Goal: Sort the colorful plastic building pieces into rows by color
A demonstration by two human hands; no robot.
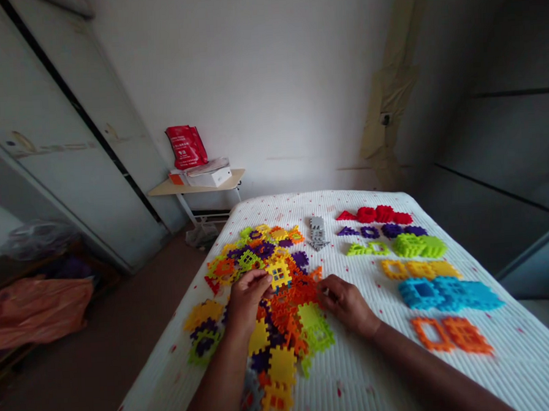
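Left hand (245, 298) pinches a yellow window tile (278, 273) by one edge, ideally lightly; I cannot tell the grip of the right hand (347, 301).

Yellow window piece (279, 274), toothed square with four openings, being held by left edge over mixed pile (248, 259). Pile lying jumbled, orange pieces (289, 306) crowding its middle. To right, sorted pieces lying flat, far to near: red row (385, 214), purple row (392, 230), lime row (417, 246), yellow row (419, 269), blue row (445, 293), orange row (463, 333). Grey column (317, 231) lying between.
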